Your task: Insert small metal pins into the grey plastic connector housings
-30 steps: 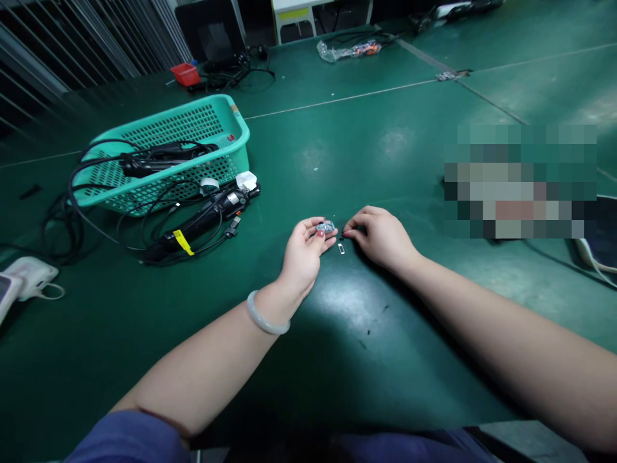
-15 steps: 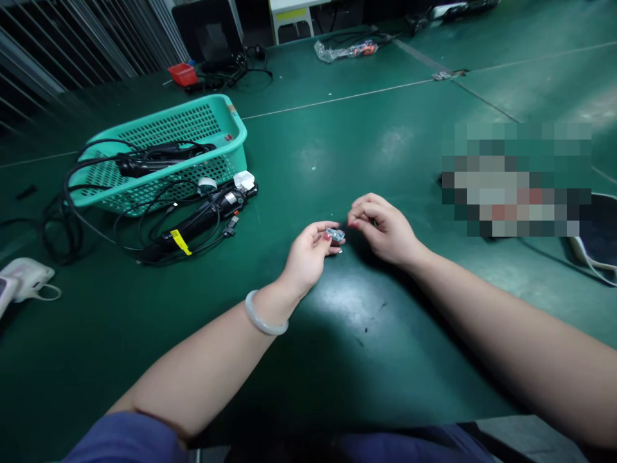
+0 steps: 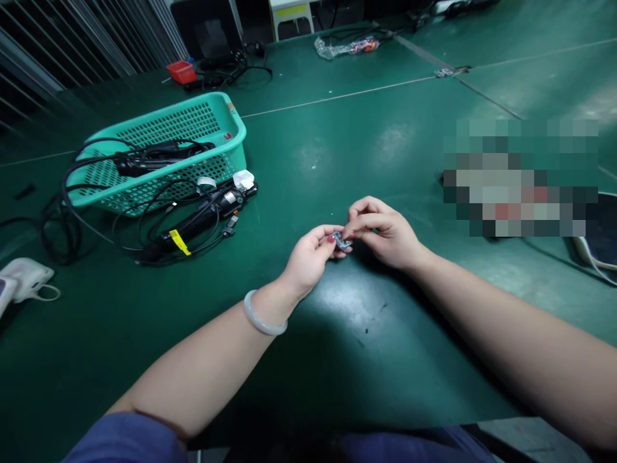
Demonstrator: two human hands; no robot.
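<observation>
Over the green table, my left hand pinches a small bluish patterned piece, which looks like a little circuit board, between thumb and fingers. My right hand comes in from the right with its fingers drawn together. Its fingertips meet the right side of the piece. What sits between the right fingertips, if anything, is hidden. A pale bangle circles my left wrist.
A turquoise basket holding black cabled devices stands left on the green table. Before it lies a black corded device with a yellow tag. A white device is at far left. A plastic-wrapped item lies at the back.
My right hand, apart from the small board before, has reached left so its fingertips touch it. The board has turned and shifted slightly toward the right in my left hand.
</observation>
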